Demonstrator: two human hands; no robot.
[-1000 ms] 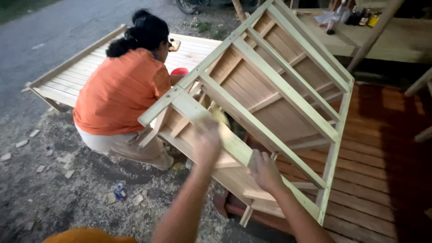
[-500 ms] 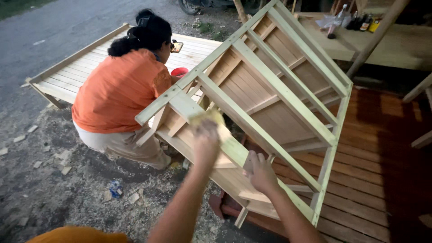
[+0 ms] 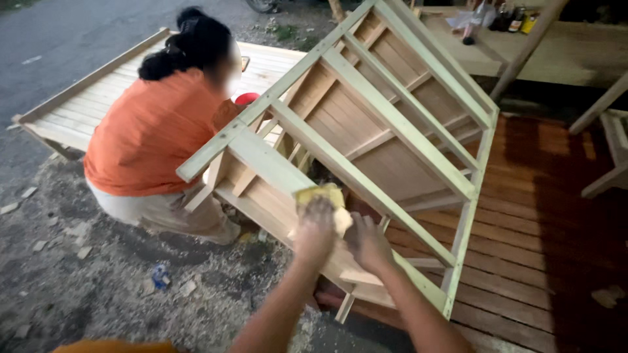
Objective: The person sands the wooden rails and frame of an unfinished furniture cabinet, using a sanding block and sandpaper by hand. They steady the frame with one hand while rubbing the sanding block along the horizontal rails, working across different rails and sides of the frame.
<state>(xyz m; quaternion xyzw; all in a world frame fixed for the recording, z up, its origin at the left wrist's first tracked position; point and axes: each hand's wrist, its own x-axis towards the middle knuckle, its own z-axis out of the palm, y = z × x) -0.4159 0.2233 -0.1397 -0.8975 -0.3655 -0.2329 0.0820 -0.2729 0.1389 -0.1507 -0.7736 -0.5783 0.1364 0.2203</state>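
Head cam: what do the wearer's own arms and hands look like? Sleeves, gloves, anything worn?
Both forearms are bare up to the bottom edge of the frame, with no sleeves showing. The left hand and right hand wear no gloves; no watch, band or ring can be made out. A strip of orange garment shows at the bottom edge by the left arm.

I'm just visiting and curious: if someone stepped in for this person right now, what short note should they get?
Left hand: pressing a yellow sponge-like pad onto a pale wooden beam of the tilted wooden frame.
Right hand: flat on the same beam just beside it, holding nothing.
Frame: leans over the reddish plank deck, its low end toward the gravel ground.
A person in an orange shirt crouches at the frame's far side.
Done or left: the pictures don't show how much of the wood has been rubbed.
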